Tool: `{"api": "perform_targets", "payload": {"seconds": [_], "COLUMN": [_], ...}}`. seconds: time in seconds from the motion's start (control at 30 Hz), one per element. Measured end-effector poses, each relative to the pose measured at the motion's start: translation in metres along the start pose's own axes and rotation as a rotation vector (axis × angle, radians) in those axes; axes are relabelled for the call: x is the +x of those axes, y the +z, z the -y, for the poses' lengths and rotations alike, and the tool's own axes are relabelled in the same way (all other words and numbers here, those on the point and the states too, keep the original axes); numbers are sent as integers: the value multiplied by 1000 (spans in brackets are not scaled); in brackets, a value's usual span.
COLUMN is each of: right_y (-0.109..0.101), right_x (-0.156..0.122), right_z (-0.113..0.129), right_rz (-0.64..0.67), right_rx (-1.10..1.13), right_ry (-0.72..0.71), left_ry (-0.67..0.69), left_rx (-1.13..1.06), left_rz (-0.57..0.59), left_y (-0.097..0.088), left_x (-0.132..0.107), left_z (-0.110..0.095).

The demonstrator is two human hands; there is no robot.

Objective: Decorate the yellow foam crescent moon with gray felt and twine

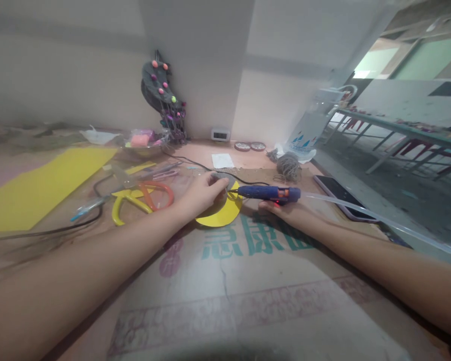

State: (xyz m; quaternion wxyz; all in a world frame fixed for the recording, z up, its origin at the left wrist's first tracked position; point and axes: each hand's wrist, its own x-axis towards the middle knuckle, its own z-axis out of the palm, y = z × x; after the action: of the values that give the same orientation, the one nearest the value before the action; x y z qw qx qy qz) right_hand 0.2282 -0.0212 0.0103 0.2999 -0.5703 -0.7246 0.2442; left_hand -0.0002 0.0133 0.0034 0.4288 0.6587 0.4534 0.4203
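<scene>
In my right hand [276, 206] is a blue hot glue gun [261, 192], its nozzle pointing left and a long clear glue stick [379, 220] trailing out of its back. The nozzle tip is at a yellow crescent-shaped paper piece [221, 216], close to my left fingers. My left hand [208, 190] is closed on a grey rounded piece [225, 178] that lies over the yellow paper; the fingers partly cover it. Both pieces are just above or on the printed cardboard [210, 286]; I cannot tell which.
Scissors with yellow and orange handles [150, 198] and a yellow sheet [48, 185] lie left. A grey crescent decoration [156, 85] leans on the wall. At right are grey yarn [288, 166], a phone [344, 197] and a white bag [304, 128]. A black cord [206, 167] crosses the back.
</scene>
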Motion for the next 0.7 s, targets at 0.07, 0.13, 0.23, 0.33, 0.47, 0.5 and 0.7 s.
{"api": "perform_targets", "payload": {"seconds": [0.07,0.13,0.23,0.33,0.47,0.5,0.7], "right_y": [-1,-1,-1,-1,-1,-1,-1], "right_x": [-2,-4,-5,-4,-2,-2,-5], "right_z": [1,1,-1,-4,-4,-3,5], "right_rz": [5,-6,-12,-52,-33,-36,-109], "right_rx": [-17,-30,6,1,-74,-74,-46], "right_ry": [-22,-21,11,-17,-29,-35,-79], "left_ry": [-8,-14,-16,12,31,35,6], "left_rx": [-10,-47,-97,-113,-97,-97,-115], "left_rz": [-1,4,14,10,11,14,29], "left_y": [0,1,1,1,2,2,2], "left_x": [-1,-1,-1,0,2,3,2], "left_z": [-2,-3,-3,-2,2,3,1]}}
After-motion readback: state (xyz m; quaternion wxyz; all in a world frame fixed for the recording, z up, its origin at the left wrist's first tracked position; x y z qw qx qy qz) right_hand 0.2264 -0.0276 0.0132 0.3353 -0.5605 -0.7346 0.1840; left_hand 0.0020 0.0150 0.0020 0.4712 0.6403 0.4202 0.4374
